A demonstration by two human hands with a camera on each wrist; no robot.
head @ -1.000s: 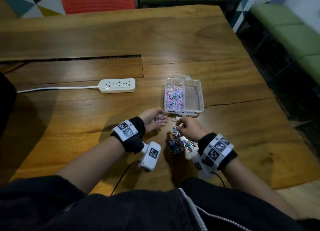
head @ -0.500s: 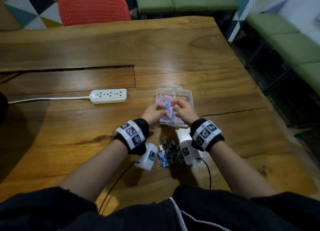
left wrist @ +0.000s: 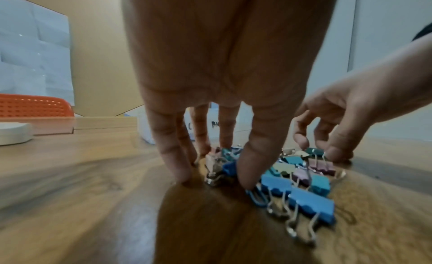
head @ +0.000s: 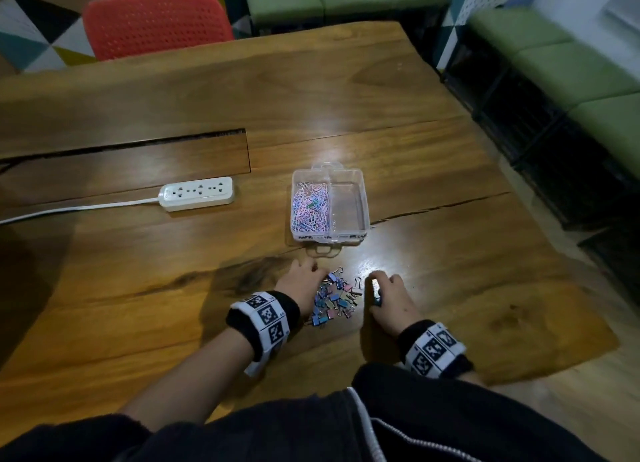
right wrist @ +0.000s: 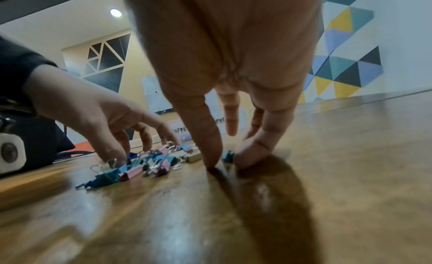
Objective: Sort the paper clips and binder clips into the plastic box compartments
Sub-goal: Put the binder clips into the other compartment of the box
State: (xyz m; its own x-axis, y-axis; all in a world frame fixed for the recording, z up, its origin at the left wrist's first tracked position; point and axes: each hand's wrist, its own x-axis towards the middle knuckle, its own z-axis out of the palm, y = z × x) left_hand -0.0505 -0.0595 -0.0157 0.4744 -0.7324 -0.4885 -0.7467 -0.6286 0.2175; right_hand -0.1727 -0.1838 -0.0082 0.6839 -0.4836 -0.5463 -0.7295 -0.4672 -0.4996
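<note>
Binder clips (head: 333,297): a loose pile of blue, teal, pink and purple clips on the wooden table (head: 346,97), between the two hands and touched by both.
Pile direction: in the head view the long axis runs from near-left to far-right; single clips point in many directions, some wire handles up.
Left hand (head: 303,281): at the left side of the pile, fingers spread and pointing down. The fingertips (left wrist: 247,177) press on the table and on the clips at that edge. It has nothing in a grip.
Right hand (head: 389,297): at the right side of the pile, fingers bent down. Thumb and a finger meet at a small teal clip (right wrist: 228,156) on the table. I cannot tell if they really pinch it.
Plastic box (head: 362,198): beyond the pile, apart from both hands, long axis left to right.
Paper clips (head: 310,207): pink, purple and some green, filling the left compartment. The right compartment shows only its clear floor.
Power strip (head: 196,193): white, left of the box, with its cord going to the left.
</note>
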